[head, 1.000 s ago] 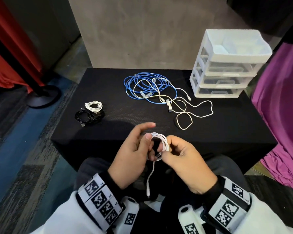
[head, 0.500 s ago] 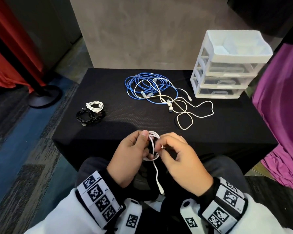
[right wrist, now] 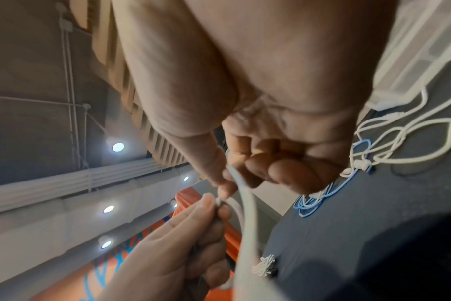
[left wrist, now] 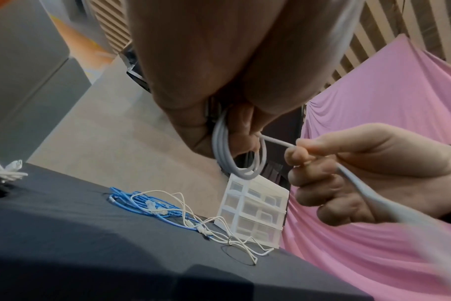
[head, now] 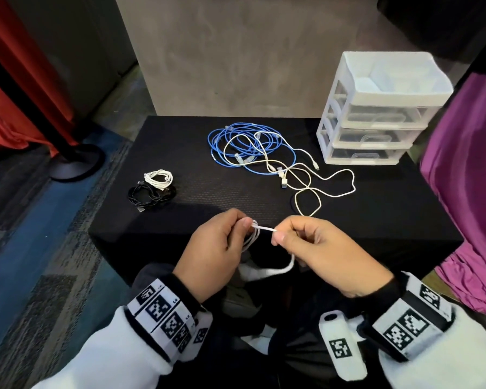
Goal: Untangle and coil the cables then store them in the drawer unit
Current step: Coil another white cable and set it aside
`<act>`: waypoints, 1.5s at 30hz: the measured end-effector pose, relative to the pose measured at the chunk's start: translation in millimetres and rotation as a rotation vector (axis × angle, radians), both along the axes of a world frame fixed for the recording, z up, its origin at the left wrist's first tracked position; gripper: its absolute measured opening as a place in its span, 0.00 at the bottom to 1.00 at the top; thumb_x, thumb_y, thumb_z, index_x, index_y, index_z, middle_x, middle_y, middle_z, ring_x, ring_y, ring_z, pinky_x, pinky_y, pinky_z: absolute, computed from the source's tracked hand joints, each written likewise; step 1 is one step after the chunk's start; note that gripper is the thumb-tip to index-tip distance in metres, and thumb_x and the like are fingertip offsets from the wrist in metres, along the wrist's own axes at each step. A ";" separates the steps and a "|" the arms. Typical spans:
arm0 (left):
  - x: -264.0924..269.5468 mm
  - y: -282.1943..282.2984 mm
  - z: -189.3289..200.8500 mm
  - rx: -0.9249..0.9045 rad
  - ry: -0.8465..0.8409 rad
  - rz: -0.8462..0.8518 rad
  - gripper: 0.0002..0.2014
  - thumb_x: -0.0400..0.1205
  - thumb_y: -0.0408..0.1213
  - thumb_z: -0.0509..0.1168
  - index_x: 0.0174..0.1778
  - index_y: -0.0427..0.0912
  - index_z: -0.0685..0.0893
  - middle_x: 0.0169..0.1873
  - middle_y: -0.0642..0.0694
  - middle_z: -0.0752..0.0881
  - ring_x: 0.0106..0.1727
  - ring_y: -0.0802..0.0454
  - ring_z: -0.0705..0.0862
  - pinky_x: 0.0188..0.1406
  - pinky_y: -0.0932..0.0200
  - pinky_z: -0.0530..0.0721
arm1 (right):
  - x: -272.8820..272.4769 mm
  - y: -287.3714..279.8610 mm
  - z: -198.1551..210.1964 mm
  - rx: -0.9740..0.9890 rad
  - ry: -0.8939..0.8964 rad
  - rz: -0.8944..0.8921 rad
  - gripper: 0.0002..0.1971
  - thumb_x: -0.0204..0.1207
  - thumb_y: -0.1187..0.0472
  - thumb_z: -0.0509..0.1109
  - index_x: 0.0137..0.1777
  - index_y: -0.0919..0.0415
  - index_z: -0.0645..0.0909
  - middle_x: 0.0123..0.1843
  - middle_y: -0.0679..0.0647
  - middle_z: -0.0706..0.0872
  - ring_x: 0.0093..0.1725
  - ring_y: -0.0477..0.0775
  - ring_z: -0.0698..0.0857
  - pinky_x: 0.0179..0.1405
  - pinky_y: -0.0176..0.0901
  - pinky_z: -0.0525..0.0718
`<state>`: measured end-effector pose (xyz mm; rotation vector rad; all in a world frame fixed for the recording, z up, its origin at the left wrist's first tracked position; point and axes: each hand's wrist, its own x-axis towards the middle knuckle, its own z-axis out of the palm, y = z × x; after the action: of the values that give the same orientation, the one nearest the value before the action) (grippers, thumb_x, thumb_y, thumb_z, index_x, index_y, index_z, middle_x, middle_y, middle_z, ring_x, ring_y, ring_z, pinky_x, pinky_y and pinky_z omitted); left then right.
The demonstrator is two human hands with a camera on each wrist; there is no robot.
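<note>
White cable (head: 253, 237) stretched between both hands, pinched.

I see a black table (head: 376, 220) against a grey wall (head: 236, 51). Red curtain (head: 9, 88) hangs left beside a black post base (head: 76, 164); purple cloth (head: 466, 169) drapes right. Patterned blue-grey carpet (head: 40, 262) below, ceiling spotlights (right wrist: 118, 147) overhead.

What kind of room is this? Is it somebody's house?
Probably not a house: it looks like a set-up work or recording space. A black-covered table holds loose cables and a plastic drawer unit, red and purple cloths hang around it, and the floor is carpet tiles.
</note>
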<state>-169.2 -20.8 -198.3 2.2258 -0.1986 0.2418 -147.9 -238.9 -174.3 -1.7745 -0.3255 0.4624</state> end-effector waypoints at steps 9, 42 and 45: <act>0.6 -13.7 2.9 -0.604 0.291 0.158 0.17 0.93 0.42 0.58 0.46 0.35 0.85 0.25 0.59 0.78 0.24 0.62 0.72 0.29 0.62 0.76 | 6.0 -6.8 -21.8 -0.279 -0.281 -0.113 0.07 0.81 0.57 0.79 0.42 0.46 0.90 0.41 0.48 0.86 0.41 0.46 0.85 0.51 0.40 0.82; 13.3 -19.0 9.7 -0.747 0.293 0.096 0.09 0.87 0.42 0.68 0.53 0.46 0.94 0.36 0.48 0.87 0.37 0.55 0.86 0.34 0.57 0.91 | -8.3 11.8 -24.1 0.359 0.102 -0.126 0.16 0.83 0.70 0.74 0.68 0.58 0.83 0.47 0.54 0.85 0.47 0.50 0.82 0.52 0.47 0.87; 13.6 -17.4 11.1 -0.778 0.241 0.137 0.09 0.87 0.41 0.68 0.53 0.43 0.93 0.35 0.46 0.86 0.36 0.55 0.85 0.33 0.57 0.91 | -4.7 6.3 -32.9 0.132 -0.015 -0.262 0.09 0.81 0.69 0.77 0.57 0.56 0.89 0.43 0.51 0.86 0.40 0.51 0.80 0.45 0.47 0.84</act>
<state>-155.6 -38.1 -187.2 1.4747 0.1620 0.0952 -152.6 -232.5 -207.2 -1.6638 -0.1276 0.2351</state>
